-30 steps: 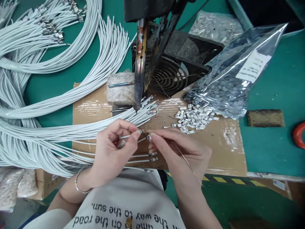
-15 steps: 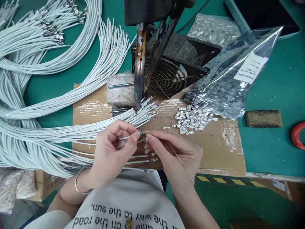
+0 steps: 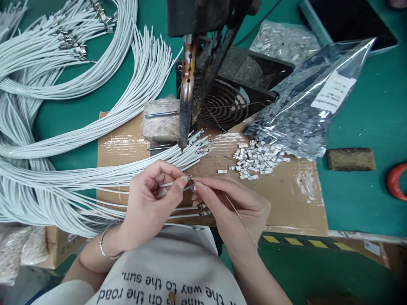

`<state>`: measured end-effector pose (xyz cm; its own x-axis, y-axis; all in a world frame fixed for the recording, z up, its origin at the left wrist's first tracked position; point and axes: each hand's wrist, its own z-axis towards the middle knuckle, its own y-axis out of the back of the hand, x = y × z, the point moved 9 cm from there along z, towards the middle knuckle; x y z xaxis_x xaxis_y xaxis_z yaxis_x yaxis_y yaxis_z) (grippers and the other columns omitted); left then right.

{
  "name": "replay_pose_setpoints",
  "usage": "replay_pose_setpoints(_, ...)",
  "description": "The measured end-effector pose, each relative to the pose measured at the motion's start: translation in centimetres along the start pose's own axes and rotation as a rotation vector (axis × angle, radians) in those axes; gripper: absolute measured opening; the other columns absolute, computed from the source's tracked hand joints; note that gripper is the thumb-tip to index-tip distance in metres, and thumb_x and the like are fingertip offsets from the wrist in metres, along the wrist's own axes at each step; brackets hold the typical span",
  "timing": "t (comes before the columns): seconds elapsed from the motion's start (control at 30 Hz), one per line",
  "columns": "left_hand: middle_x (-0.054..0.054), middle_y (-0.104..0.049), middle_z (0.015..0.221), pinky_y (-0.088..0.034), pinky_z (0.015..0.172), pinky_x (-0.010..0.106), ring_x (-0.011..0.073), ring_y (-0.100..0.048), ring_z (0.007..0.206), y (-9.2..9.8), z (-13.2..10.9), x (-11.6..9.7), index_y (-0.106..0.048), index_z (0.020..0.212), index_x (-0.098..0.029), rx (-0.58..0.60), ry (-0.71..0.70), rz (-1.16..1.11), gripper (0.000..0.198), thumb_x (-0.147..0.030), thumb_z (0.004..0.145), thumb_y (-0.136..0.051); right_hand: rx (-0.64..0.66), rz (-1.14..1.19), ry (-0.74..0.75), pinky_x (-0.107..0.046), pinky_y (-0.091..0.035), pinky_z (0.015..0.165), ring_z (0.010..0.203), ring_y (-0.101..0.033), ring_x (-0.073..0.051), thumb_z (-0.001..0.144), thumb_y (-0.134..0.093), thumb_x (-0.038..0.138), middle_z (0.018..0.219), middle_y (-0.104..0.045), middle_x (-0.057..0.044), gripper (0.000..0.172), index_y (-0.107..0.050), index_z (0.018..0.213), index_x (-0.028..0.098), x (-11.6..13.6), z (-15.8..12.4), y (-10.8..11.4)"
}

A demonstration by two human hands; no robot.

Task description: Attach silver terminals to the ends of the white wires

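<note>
My left hand (image 3: pixel 155 199) is closed, pinching a white cable (image 3: pixel 165 184) near its end between thumb and forefinger. Small coloured wire ends poke out past the fingertips. Facing it, my right hand (image 3: pixel 233 199) is closed too, its thumb and forefinger meeting at the cable's tip; what they pinch there is mostly hidden. A thin silvery solder wire (image 3: pixel 241 217) trails out of this hand toward the wrist. Just above both hands hangs the pointed soldering iron (image 3: pixel 186 101), not touching them. Cables with small metal connectors (image 3: pixel 203 210) lie beneath the fingers.
Bundles of white cables (image 3: pixel 79 169) cover the left side. Loose small metal pieces (image 3: pixel 257 159) lie on the cardboard (image 3: pixel 292 207), beside a clear bag (image 3: pixel 302 114) of them. A black fan (image 3: pixel 225 103), a brown sponge (image 3: pixel 351 159) and a red ring-shaped object (image 3: pixel 396 181) are around.
Hardly anything differs. Both hands keep their pinch at the cable's end, and the right fingers shift only slightly; the view has moved a little.
</note>
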<state>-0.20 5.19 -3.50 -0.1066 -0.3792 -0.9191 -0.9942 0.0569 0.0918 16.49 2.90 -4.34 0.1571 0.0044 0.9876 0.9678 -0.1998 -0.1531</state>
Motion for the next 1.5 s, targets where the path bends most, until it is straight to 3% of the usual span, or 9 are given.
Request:
replay_pose_setpoints(0.53,-0.004,-0.056,0.06,-0.032,0.046,0.018,0.0072,-0.039,0.05,-0.4,0.1,0.3,-0.069,0.084,-0.018,0.052,0.047,-0.071,0.015,-0.023,0.097,-0.073,-0.036,0.018,0.048,-0.022,-0.06,0.052,0.057,-0.068,-0.014,0.089,-0.078,0.005,0.082,-0.078,0.001,0.028,-0.088,0.096,0.03,0.1,0.1,-0.1)
replay_pose_setpoints(0.93,-0.005,-0.053,0.06,-0.026,0.046,0.017,0.0064,-0.035,0.051,-0.5,0.0,0.1,-0.069,0.083,-0.017,0.04,0.022,-0.035,0.012,-0.019,0.094,-0.073,-0.055,-0.313,0.429,-0.035,-0.063,0.065,0.072,-0.073,-0.021,0.092,-0.077,-0.002,0.091,-0.079,0.0,0.042,-0.083,0.115,0.033,3.0,-0.8,-0.3)
replay_pose_setpoints(1.17,-0.006,-0.05,0.058,-0.025,0.044,0.019,0.0068,-0.033,0.049,-0.7,-0.2,-0.3,-0.067,0.082,-0.017,0.034,0.045,-0.036,0.011,-0.019,0.089,-0.076,-0.088,-0.527,0.7,-0.036,-0.064,0.058,0.069,-0.075,-0.025,0.089,-0.077,-0.004,0.092,-0.081,-0.004,0.052,-0.079,0.13,0.028,4.2,-2.4,-0.8)
replay_pose_setpoints(1.3,-0.005,-0.054,0.061,-0.025,0.045,0.019,0.0065,-0.034,0.05,-0.3,-0.3,-0.2,-0.069,0.084,-0.017,0.007,0.013,-0.023,0.01,-0.019,0.093,-0.073,-0.111,-0.481,0.602,-0.036,-0.062,0.062,0.072,-0.074,-0.024,0.091,-0.076,-0.003,0.094,-0.08,-0.002,0.054,-0.079,0.13,0.033,3.5,-2.2,-0.2)
replay_pose_setpoints(1.4,-0.004,-0.057,0.064,-0.025,0.046,0.018,0.0063,-0.036,0.051,0.5,-0.4,-0.4,-0.07,0.087,-0.018,-0.064,-0.037,-0.004,0.009,-0.019,0.096,-0.072,-0.194,-0.378,0.367,-0.033,-0.061,0.066,0.072,-0.072,-0.021,0.093,-0.078,0.001,0.089,-0.078,0.001,0.039,-0.085,0.112,0.034,2.3,-1.2,1.5)
replay_pose_setpoints(1.5,-0.005,-0.057,0.063,-0.025,0.045,0.019,0.0063,-0.035,0.051,0.5,-0.6,-0.5,-0.07,0.087,-0.019,-0.067,-0.074,0.02,0.009,-0.017,0.096,-0.072,-0.127,-0.164,0.073,-0.027,-0.059,0.058,0.064,-0.068,-0.017,0.095,-0.08,0.009,0.08,-0.074,0.001,0.023,-0.087,0.1,0.03,0.1,-0.2,1.9)
